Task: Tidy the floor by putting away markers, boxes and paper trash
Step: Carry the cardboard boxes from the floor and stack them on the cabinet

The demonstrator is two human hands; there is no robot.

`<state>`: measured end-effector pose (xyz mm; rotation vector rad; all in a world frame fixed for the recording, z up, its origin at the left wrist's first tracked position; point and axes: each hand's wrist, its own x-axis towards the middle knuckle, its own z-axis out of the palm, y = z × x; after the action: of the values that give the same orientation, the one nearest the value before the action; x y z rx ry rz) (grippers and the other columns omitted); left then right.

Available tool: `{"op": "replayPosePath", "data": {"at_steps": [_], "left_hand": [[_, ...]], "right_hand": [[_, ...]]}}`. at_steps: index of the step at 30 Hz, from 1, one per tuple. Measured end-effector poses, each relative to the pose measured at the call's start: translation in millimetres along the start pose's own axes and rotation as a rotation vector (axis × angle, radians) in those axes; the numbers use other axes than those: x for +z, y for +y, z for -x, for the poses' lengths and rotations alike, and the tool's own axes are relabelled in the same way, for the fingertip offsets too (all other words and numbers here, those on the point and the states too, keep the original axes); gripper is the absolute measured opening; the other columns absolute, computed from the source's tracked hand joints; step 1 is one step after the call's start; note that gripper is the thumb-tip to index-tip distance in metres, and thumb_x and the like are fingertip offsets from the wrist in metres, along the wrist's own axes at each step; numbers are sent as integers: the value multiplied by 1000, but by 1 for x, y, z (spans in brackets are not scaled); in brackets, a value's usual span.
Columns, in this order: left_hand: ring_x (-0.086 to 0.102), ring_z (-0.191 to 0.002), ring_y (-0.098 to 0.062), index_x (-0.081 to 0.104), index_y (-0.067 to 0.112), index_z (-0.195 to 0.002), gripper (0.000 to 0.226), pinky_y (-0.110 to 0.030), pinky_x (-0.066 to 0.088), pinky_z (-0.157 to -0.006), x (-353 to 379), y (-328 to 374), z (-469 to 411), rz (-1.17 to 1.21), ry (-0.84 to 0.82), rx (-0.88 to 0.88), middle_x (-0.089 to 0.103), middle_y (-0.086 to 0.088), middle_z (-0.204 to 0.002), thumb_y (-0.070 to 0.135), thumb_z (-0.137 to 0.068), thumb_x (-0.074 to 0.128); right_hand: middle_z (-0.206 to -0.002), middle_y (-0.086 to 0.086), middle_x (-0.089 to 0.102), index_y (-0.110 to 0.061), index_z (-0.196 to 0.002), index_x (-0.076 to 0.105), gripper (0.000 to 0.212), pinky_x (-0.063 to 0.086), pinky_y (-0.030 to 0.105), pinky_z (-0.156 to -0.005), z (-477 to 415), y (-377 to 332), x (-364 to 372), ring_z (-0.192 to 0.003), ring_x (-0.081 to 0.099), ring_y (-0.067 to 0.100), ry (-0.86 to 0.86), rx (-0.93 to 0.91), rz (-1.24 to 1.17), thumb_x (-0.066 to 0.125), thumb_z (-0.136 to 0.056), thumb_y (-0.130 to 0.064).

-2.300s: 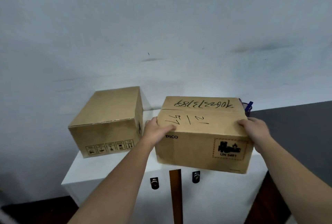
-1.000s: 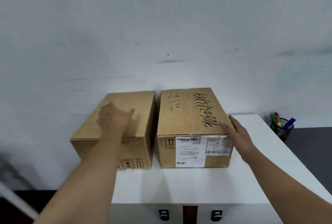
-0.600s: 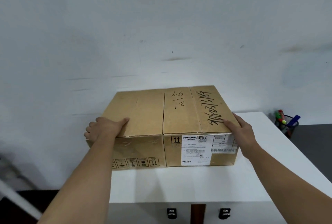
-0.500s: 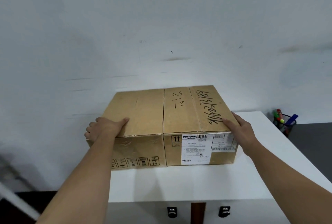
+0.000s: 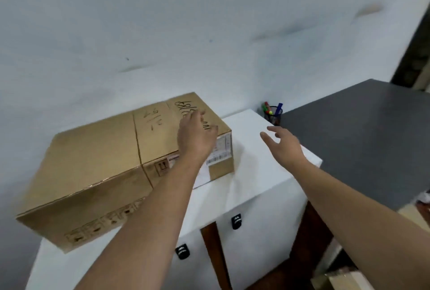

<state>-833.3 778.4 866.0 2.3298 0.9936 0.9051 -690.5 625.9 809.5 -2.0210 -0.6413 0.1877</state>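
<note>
Boxes are gripped by neither hand: the left hand [image 5: 196, 135] is spread loosely over the right box [image 5: 183, 136], the right hand [image 5: 282, 144] held open above the white cabinet [image 5: 256, 166]. The left box [image 5: 93, 173] is set touching beside it, long axes toward the wall. The marker cup [image 5: 272, 114] lies beyond, nearer the right hand.

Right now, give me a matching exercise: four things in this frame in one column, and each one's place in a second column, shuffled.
Things:
1. left hand
2. right hand
3. pen cup
4. plain box

Places:
A. at the cabinet's far right corner, by the wall
B. over the bare white cabinet top, fingers spread
C. leftmost on the cabinet, flush against the handwritten box
D. over the handwritten box

Pairs: 1-D, 2-B, 3-A, 4-C
</note>
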Motion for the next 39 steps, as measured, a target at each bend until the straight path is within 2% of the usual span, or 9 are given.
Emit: {"op": "replayPosePath", "data": {"at_steps": [5,10,17,26,29,33,35,37,39], "left_hand": [[57,-108,-20,57,19,-121,35,-32,47,-86,106,96,76,111,-340,185,60,-1,-114,27,-88,59],[59,-104,-21,59,19,-117,32,-33,50,-86,208,153,181,-25,-696,324,62,0,-111,32,-87,59],[58,-111,-24,51,18,-129,45,-37,51,-88,327,168,325,-320,-1184,247,57,-3,-123,37,-88,58],[49,-122,-28,50,17,-131,49,-42,45,-99,447,91,405,-517,-1322,141,49,-7,-132,38,-87,58],[48,-123,-29,44,14,-136,58,-44,44,-100,505,70,409,-497,-1274,97,47,-8,-134,39,-86,61],[41,-132,-27,34,12,-144,70,-42,37,-107,585,44,405,-457,-1253,96,38,-8,-146,38,-86,63],[32,-139,-28,25,11,-149,79,-45,32,-112,619,31,401,-456,-1287,43,27,-8,-155,39,-86,63],[28,-142,-30,19,12,-151,84,-47,29,-114,644,14,399,-451,-1344,-80,22,-8,-157,39,-85,64],[36,-138,-31,22,13,-150,87,-47,33,-112,658,-2,401,-400,-1416,-270,32,-10,-153,37,-81,70]], "right_hand": [[-126,5,60,-15,-125,60,40,41,32,-98,54,99,-119,-116,55,21,221,170,153,54,-93,-39],[-118,7,65,-12,-111,65,30,46,34,-92,140,210,-225,-108,60,24,326,411,197,58,-90,-33],[-123,8,65,-10,-120,62,37,45,30,-88,260,356,-306,-112,60,26,111,781,249,58,-91,-32],[-127,8,63,-9,-124,57,40,40,24,-83,346,503,-227,-115,58,24,-170,1096,167,46,-97,-37],[-133,11,59,-7,-130,53,48,43,29,-93,352,552,-187,-120,55,26,-192,1221,115,43,-97,-41],[-139,19,50,0,-137,44,52,40,32,-94,336,611,-143,-127,48,34,-90,1355,31,40,-99,-36],[-120,20,57,1,-128,52,43,38,30,-81,327,638,-125,-119,52,35,13,1403,-62,42,-99,-30],[-107,14,60,-8,-116,60,33,38,29,-79,322,660,-108,-106,57,32,134,1426,-191,48,-97,-31],[-108,12,63,-8,-109,62,33,46,38,-87,321,677,-96,-102,58,31,250,1458,-312,54,-93,-35]]}}
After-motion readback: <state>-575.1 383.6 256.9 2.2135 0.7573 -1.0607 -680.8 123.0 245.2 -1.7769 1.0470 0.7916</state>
